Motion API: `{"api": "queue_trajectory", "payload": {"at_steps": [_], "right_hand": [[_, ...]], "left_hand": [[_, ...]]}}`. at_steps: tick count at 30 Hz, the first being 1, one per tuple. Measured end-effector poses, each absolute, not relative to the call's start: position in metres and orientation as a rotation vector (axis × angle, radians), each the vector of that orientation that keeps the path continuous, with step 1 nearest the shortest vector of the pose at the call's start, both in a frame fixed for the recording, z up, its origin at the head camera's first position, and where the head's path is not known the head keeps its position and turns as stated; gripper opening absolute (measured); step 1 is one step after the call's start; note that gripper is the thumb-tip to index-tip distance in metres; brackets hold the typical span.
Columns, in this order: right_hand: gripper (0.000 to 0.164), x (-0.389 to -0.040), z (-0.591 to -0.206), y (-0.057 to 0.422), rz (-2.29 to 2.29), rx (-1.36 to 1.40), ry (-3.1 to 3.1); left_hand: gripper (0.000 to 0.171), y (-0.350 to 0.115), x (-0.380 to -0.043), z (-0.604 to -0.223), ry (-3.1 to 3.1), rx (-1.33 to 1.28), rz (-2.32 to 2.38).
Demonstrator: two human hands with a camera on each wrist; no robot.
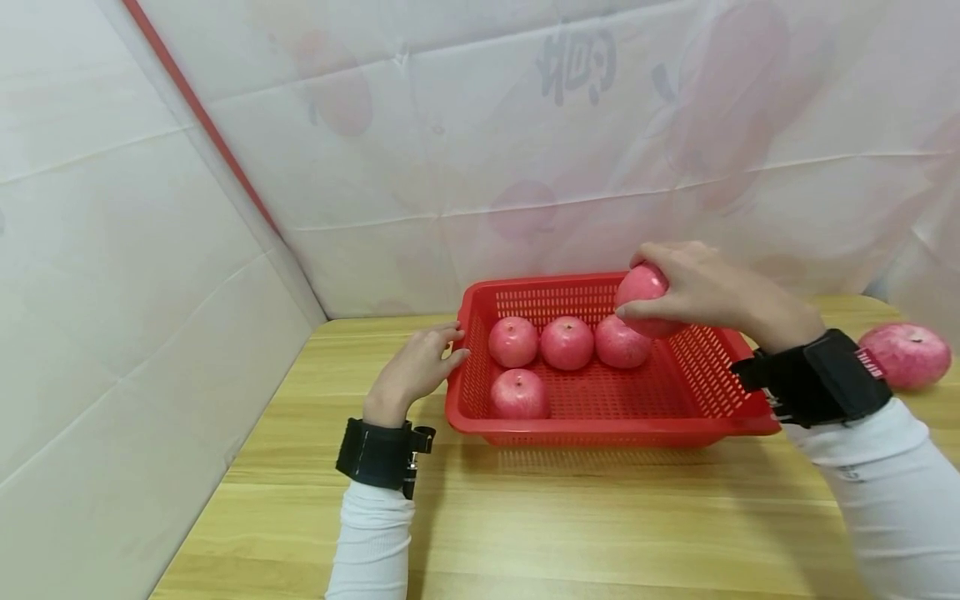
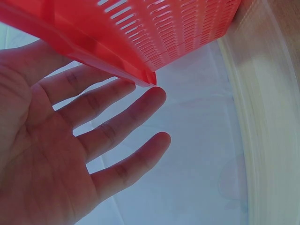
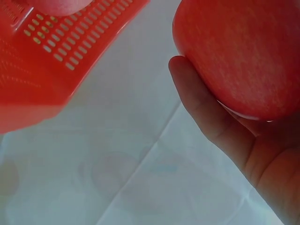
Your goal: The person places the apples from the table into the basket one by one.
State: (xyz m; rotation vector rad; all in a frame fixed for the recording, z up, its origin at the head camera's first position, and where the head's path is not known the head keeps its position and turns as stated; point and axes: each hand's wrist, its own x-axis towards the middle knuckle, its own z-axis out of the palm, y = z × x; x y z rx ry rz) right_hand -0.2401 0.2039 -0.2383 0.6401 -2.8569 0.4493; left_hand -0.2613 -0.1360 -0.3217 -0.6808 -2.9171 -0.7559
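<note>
Wooden table (image 1: pixel 525 517): right hand (image 1: pixel 705 287) grips smooth pink-red apple (image 1: pixel 640 287) above red basket (image 1: pixel 622 421).

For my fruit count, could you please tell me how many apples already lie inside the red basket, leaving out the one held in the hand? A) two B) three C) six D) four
D: four apples lie in the red basket; the right hand holds a fifth apple above it.

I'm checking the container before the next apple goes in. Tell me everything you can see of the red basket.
The red basket is a shallow rectangular tray of what looks like plastic, slotted walls and floor, flat rim. It sits level on the wooden table, holding four apples. The left hand touches its left rim with straight fingers.
</note>
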Motion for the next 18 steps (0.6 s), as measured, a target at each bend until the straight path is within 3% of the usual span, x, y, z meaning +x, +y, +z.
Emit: {"api": "queue_trajectory", "payload": {"at_steps": [18], "right_hand": [[0.046,-0.245,-0.248,0.187,0.421,0.743,-2.840]], "left_hand": [[0.039,-0.136,-0.262,-0.321,-2.916,-0.695,-0.743]]}}
